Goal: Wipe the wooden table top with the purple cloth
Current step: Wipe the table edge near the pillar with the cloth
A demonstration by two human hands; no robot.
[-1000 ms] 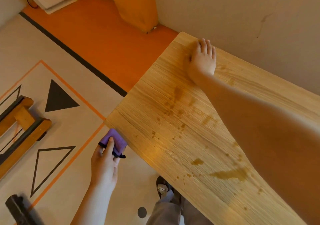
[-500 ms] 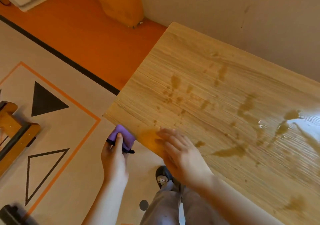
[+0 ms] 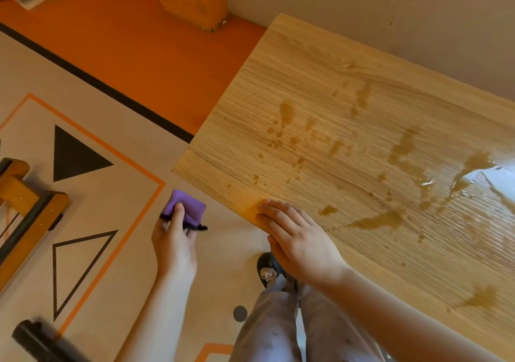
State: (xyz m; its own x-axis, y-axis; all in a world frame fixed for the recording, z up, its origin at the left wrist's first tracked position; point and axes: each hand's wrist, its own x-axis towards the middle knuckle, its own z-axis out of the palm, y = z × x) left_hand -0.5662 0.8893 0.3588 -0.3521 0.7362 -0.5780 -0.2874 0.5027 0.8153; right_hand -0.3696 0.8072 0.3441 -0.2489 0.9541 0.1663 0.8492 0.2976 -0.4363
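Note:
The wooden table top (image 3: 320,88) runs from the upper middle to the lower right, marked with brown splashes and a wet puddle (image 3: 485,177) at its right side. My left hand (image 3: 174,246) is off the table, over the floor near the table's near-left corner, shut on the folded purple cloth (image 3: 185,204). My right hand (image 3: 298,240) lies flat on the table's near edge, fingers spread and pointing left, holding nothing.
A beige wall (image 3: 376,2) borders the table's far side. A wooden frame (image 3: 25,211) stands on the patterned floor at the left, a dark object (image 3: 41,339) at the bottom left. My legs and a shoe (image 3: 269,269) are under the near edge.
My right hand has come back from the table's far corner to the near edge and rests there. My left hand with the cloth has stayed beside the near-left corner.

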